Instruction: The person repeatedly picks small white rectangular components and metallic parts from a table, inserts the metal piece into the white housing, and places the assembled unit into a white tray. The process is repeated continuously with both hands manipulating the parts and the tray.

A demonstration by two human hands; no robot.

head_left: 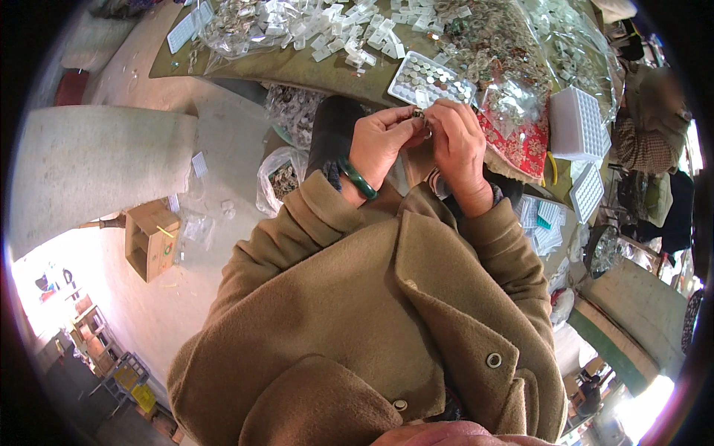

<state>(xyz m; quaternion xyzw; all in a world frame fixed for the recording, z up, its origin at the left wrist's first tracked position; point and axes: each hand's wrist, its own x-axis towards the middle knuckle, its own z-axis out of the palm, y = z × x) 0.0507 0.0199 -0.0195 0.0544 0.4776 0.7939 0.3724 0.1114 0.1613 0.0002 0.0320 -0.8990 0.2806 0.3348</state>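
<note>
My left hand [378,145], with a green bangle at its wrist, pinches a small dark metal piece [419,114] between thumb and fingertips. My right hand [457,145] closes on the same piece from the other side, and a small ring-like part shows between the fingertips. The piece is too small to name exactly. Just beyond my hands, a white compartment tray [399,89] at the table edge holds several small round pieces. To the right of my right hand lies a red patterned cloth [513,145], partly under transparent plastic bags.
The table [290,65] bears heaps of small transparent plastic pieces [342,26] and bagged parts. A stack of white trays [576,123] stands at the right. Below on the left are a plastic bag [281,178] and a cardboard box [152,238]. Another person [654,111] is at the far right.
</note>
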